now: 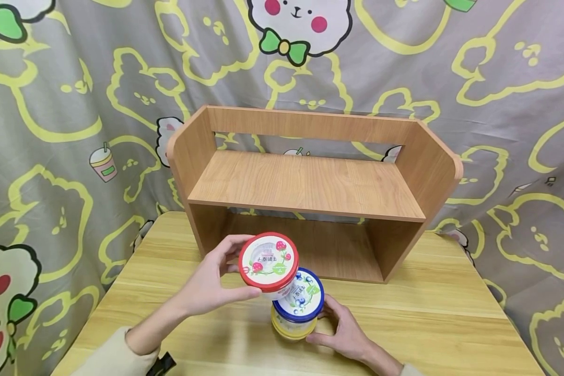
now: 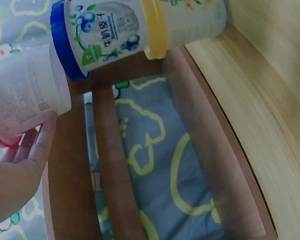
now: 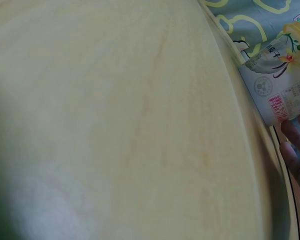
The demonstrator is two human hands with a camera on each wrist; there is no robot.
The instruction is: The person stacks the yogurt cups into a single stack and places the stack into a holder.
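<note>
My left hand (image 1: 209,284) grips a white tub with a red lid (image 1: 269,261), thumb on the near side. A blue-lidded tub (image 1: 303,296) with blueberry pictures stands on a yellow-lidded tub (image 1: 291,329) on the table. The red-lidded tub is just above the blue lid and overlaps it in the head view; in the left wrist view its base tilts beside the blue lid (image 2: 70,45). My right hand (image 1: 345,331) holds the yellow-lidded tub from the right, thumb in front and fingers behind. Its fingers (image 3: 296,137) show beside that tub in the right wrist view.
A two-level wooden shelf (image 1: 305,183) stands behind the tubs on the light wooden table (image 1: 427,313). Its side panels rise left and right of the upper board. A grey curtain (image 1: 136,78) with yellow cartoon outlines hangs behind and around the table.
</note>
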